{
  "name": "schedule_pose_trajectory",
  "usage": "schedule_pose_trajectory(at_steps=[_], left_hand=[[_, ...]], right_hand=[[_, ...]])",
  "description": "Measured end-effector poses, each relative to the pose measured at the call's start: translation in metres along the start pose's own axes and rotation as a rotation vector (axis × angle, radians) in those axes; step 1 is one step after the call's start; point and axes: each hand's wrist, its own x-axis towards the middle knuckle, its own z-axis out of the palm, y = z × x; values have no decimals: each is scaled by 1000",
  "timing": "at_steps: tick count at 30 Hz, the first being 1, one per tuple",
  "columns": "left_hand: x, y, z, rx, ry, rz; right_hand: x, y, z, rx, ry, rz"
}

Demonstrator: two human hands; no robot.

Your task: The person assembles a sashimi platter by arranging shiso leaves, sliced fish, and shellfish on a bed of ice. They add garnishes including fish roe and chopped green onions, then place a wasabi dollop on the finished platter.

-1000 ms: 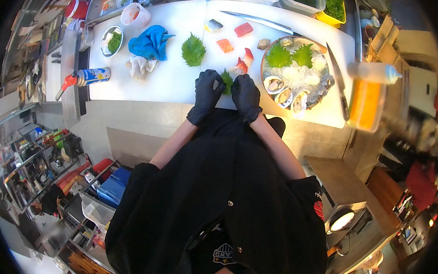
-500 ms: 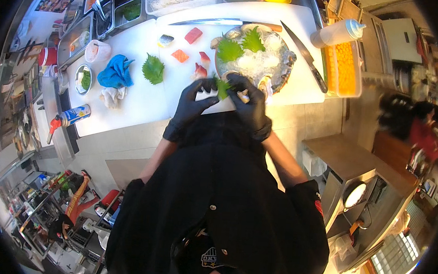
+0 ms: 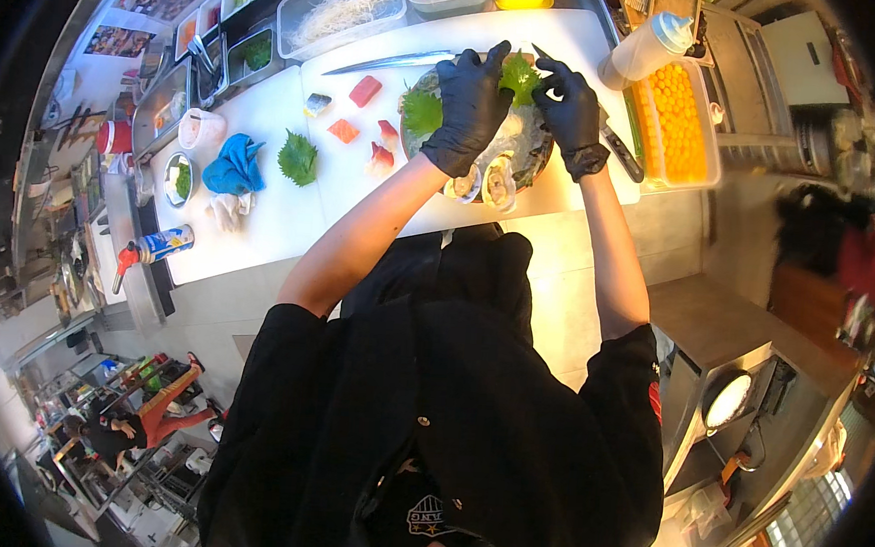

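1. Left hand [image 3: 471,100], black-gloved: over the round dish [image 3: 405,147], just left of a toothed green leaf [image 3: 519,78]. Thumb lay close by the leaf's edge; could not tell whether it and the fingers were clamped on it.
2. Right hand [image 3: 572,116], gloved alike: just right of the same leaf. Thumb and finger curled toward each other around a small gap; could not tell whether the tips met or pinched the leaf.
3. Leaf's place: far part of the dish, between both hands, broad face showing.
4. Handling, my judgement: next to no weight, limp, thin. Toothed margin probably tore or creased easily; wet gloves would likely have made it cling rather than slip.
5. Best hold, judged: a light fingertip pinch at stem or outer edge, both sides at once to keep the blade flat. Squeezing the middle risked bruising.
6. Same dish: second leaf [image 3: 422,114] at the left, open oysters [image 3: 500,182] along the near side. Shells looked hard and rough, their flesh soft and slick.
7. Cutting board [image 3: 266,128], left of the dish: third leaf [image 3: 297,158] lying flat, red fish slice [image 3: 364,91] and orange fish slice [image 3: 343,130] farther right.
8. Dark-bladed knife [image 3: 622,152]: right of the right hand, handle toward the near side.
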Motion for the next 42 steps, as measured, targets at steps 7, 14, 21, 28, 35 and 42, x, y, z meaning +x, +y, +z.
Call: schedule_pose_trajectory(at_steps=[7,14,21,28,35,42], left_hand=[[6,1,13,163,78,114],[23,-11,27,174,-11,273],[15,-12,-10,164,21,270],[-98,-203,-106,34,548,-272],[-213,-307,-79,-51,277,-850],[-220,-294,-106,-489,565,-753]], right_hand=[[7,16,3,-58,-129,-82],[10,28,7,-110,-126,-130],[13,4,-33,85,-38,-45],[-52,-87,-38,403,25,150],[-130,-172,138,424,-710,157],[-121,-197,295,56,-494,4]])
